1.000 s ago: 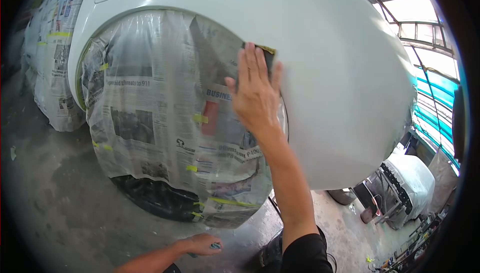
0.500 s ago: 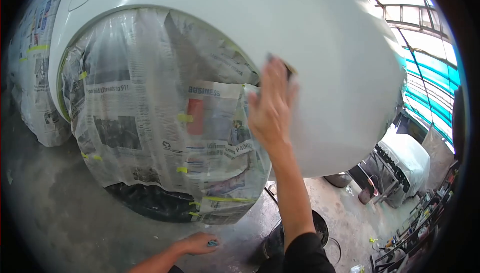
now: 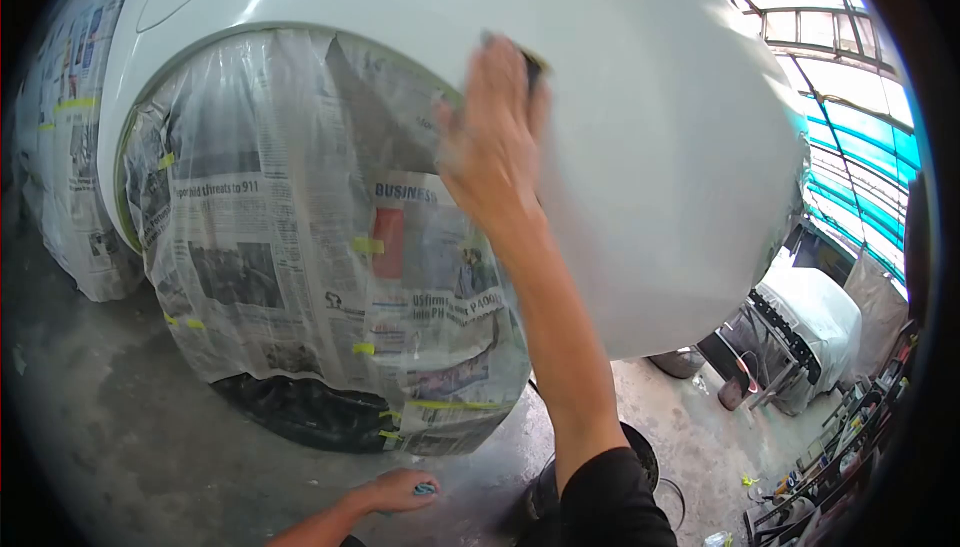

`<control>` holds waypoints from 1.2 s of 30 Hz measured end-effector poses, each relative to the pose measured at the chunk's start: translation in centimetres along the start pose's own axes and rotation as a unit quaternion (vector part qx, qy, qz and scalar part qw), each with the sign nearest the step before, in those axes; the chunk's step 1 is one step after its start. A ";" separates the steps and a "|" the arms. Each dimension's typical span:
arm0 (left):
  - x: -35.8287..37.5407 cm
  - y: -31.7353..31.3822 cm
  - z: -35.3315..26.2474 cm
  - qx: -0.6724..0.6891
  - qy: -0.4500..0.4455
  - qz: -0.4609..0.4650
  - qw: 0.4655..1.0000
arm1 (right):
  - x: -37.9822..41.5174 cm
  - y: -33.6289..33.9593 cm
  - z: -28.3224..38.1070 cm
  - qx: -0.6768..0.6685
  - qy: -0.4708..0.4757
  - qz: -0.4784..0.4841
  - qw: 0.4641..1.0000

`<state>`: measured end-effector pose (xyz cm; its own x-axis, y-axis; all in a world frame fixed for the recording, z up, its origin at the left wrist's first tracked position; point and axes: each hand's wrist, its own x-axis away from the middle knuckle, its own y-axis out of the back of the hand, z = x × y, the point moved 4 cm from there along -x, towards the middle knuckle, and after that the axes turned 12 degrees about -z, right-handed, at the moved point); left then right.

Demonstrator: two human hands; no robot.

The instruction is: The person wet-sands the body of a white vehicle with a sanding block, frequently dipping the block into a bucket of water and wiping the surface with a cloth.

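My right hand (image 3: pixel 495 137) lies with fingers stretched over a dark pad with a tan edge (image 3: pixel 534 65), pressed against the car's white body panel (image 3: pixel 640 147) just above the wheel arch. The hand hides most of the pad, and motion blurs its fingers a little. Low in the view, my left hand (image 3: pixel 400 492) is closed round a small teal item (image 3: pixel 425 489), of which only a bit shows; its kind I cannot make out. Newspaper and plastic masking (image 3: pixel 300 237) covers the wheel, with strips of yellow-green tape (image 3: pixel 368 246) on it.
A black bucket (image 3: pixel 640 457) stands on the concrete floor (image 3: pixel 110 417) beside my right arm. Bare black tyre (image 3: pixel 300 412) shows below the masking. At the right are a white bumper-like part (image 3: pixel 815 322) on a stand and cluttered tools (image 3: pixel 840 457).
My right hand has slid up and to the left along the white panel with the pad under it. My left hand stays low, still closed on the teal item.
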<state>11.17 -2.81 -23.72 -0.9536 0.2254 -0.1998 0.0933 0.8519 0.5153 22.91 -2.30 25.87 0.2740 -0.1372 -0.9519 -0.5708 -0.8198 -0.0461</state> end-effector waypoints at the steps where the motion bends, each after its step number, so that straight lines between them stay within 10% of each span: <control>1: -0.1 -0.2 0.1 0.007 0.000 -0.001 1.000 | -1.8 -1.1 0.7 -0.021 0.008 -0.006 1.000; 16: -1.3 -0.8 -1.4 0.024 0.089 0.033 0.995 | -2.7 0.6 -0.7 -0.011 0.140 0.074 0.987; 22: -1.4 -1.6 -1.1 -0.061 -0.011 -0.005 0.998 | 3.8 5.4 -6.0 0.037 0.121 0.132 0.983; 28: -2.3 -1.2 0.0 0.039 0.077 -0.006 0.996 | -2.9 -2.0 -0.9 -0.019 0.259 0.042 0.965; 36: -1.0 -0.1 0.4 -0.005 0.058 -0.030 0.998 | 23.4 9.5 -15.2 0.078 0.153 0.200 0.965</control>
<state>12.26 -2.94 -23.95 -0.9842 0.1168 -0.1329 0.0324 0.8576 0.5133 35.63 -21.72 7.80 0.2086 -0.6026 -0.7703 -0.7812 -0.5765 0.2395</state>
